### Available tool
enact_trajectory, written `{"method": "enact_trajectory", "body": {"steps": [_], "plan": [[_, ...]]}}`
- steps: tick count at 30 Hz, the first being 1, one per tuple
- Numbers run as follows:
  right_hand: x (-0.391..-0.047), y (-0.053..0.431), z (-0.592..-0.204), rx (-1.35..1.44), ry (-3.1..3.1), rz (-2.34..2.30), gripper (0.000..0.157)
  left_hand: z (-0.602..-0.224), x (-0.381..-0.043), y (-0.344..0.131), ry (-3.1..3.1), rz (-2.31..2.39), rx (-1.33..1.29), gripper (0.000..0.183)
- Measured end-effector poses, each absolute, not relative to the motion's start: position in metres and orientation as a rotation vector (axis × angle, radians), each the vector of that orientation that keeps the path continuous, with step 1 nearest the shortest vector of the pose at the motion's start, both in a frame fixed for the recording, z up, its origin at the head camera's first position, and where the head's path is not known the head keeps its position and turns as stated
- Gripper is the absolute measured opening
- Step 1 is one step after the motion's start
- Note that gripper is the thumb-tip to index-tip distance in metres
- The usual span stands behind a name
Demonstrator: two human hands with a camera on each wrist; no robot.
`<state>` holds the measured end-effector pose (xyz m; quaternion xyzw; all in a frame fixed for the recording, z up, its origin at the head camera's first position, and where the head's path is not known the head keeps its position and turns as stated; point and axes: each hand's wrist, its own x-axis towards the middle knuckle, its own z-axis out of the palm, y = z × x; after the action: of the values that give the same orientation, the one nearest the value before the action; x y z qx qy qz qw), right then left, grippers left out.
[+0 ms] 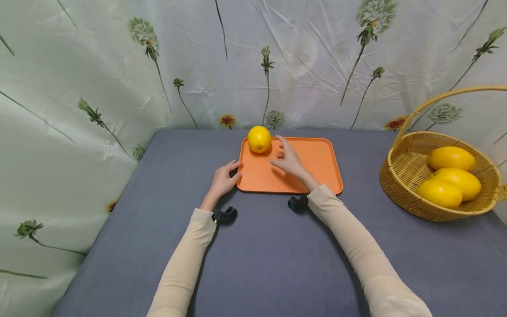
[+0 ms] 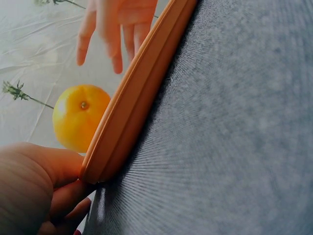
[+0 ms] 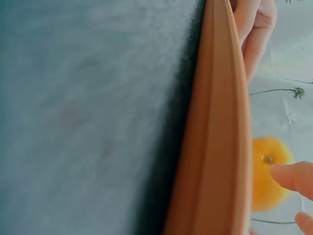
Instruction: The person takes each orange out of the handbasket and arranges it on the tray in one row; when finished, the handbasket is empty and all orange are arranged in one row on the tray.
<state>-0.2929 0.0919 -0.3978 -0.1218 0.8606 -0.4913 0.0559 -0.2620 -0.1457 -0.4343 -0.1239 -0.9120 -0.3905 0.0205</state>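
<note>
A round yellow-orange fruit (image 1: 259,140), an orange by its look, sits at the far left corner of an orange tray (image 1: 317,160). Its small stem scar (image 2: 83,105) shows in the left wrist view. At the tray's left edge my left hand (image 1: 223,179) grips the rim between thumb and fingers. My right hand (image 1: 291,159) hovers over the middle of the tray, right of the fruit, with thumb and fingers apart and nothing held. In the right wrist view its thumb (image 3: 293,177) overlaps the fruit (image 3: 266,191).
On the right stands a wicker basket (image 1: 400,185) with a tall handle, holding several elongated yellow fruits (image 1: 451,158). A grey cloth covers the table (image 1: 261,259). Right behind its far edge hangs a flower-print curtain (image 1: 222,92). Each wrist wears a black band.
</note>
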Motion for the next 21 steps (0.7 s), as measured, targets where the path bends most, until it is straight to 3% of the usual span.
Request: {"method": "enact_trajectory", "body": {"steps": [21], "plan": [[-0.257,0.15,-0.386,-0.458,2.71,-1.532,0.077,-0.434,-0.26,-0.145,-2.872,-1.248,-0.329,0.043]]}}
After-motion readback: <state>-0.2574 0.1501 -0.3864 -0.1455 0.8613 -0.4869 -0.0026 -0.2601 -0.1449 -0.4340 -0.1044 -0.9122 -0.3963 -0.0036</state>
